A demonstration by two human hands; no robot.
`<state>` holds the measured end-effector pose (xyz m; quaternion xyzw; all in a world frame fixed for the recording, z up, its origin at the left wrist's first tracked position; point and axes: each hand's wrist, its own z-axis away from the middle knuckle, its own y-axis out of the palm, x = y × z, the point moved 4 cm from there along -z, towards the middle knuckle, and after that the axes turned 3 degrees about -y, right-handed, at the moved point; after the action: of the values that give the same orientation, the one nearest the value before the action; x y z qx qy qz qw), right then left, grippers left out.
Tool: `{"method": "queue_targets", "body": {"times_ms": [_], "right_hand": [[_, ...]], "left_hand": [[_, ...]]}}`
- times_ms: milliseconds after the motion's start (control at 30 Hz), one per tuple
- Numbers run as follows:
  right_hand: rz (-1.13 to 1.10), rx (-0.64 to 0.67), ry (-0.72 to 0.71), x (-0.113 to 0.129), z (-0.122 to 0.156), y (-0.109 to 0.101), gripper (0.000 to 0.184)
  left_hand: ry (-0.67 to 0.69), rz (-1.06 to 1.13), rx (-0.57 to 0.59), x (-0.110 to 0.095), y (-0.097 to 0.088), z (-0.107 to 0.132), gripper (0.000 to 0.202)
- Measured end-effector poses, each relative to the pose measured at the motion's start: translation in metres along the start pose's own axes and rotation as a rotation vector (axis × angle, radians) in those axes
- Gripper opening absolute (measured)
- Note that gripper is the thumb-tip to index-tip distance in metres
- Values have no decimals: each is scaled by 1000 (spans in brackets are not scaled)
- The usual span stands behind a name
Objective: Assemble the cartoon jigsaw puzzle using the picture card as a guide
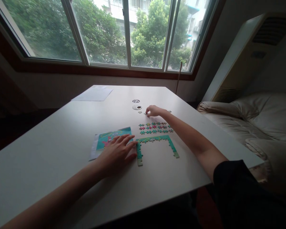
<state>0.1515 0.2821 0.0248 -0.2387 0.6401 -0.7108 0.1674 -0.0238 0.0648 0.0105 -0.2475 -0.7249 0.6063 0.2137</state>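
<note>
My left hand (121,149) lies with fingers spread over a colourful reference picture (124,131), its fingertips close to the left side of a joined jigsaw border (153,139). That green border has a top and two sides and is open toward me. Farther out, my right hand (153,111) pinches down at a small puzzle piece (145,114) on the table; whether the piece is lifted I cannot tell. Another loose piece (140,112) lies just left of it. Between hand and border, several loose puzzle pieces (154,127) sit in rows.
Two round flat items (137,107) lie beyond the pieces on the white table (62,136). White paper (92,94) rests at the far left corner. A leather sofa (228,111) stands to the right, and a window (105,31) is behind the table.
</note>
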Motion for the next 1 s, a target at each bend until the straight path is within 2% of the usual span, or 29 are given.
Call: {"method": "queue_targets", "body": {"times_ms": [133, 300, 533, 667, 1000], "right_hand": [[-32, 20, -1, -3, 4, -4, 26], [-45, -24, 58, -17, 7, -9, 25], [17, -27, 274, -72, 25, -14, 40], [49, 25, 322, -93, 36, -9, 40], [-22, 128, 233, -95, 46, -12, 29]], "left_hand": [[-4, 16, -5, 1, 1, 0, 33], [-3, 16, -5, 0, 0, 0, 33], [-1, 30, -6, 1, 1, 1, 33], [-3, 36, -5, 2, 3, 0, 32], [-5, 29, 9, 1, 2, 0, 34]]}}
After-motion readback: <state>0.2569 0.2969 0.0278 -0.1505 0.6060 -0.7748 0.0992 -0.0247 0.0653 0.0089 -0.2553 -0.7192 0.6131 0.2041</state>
